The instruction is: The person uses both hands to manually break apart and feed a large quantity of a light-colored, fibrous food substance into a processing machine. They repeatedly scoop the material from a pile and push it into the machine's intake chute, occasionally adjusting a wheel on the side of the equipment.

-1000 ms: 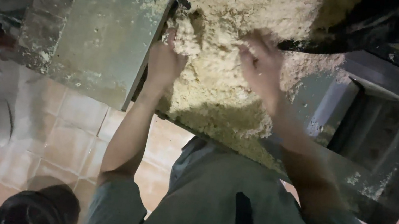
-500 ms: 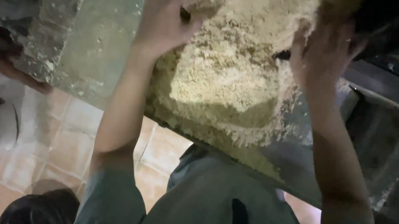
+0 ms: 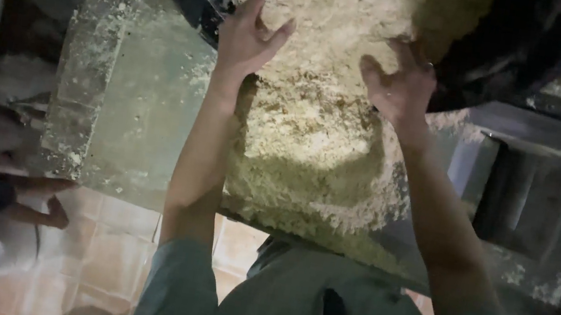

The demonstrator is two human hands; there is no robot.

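Observation:
A big heap of pale crumbly meal [image 3: 314,133] spills from a wide black basin [image 3: 518,52] at the top onto a grey metal work surface [image 3: 132,106]. My left hand [image 3: 247,34] rests with spread fingers on the heap's left side, next to the basin's rim. On the heap's right side my right hand [image 3: 399,83] presses into the meal with its fingers apart, just under the basin's edge. Both forearms reach up from my grey-green shirt at the bottom.
A dark metal machine housing [image 3: 546,212] with a square opening stands to the right. Meal dust covers the grey surface's left edge [image 3: 81,76]. Below lies an orange tiled floor [image 3: 110,258]. Another person's bare arm [image 3: 35,213] and pale cloth show at the lower left.
Both my hands have moved up the heap, from its lower part to the basin's rim. The view has shifted closer to the basin.

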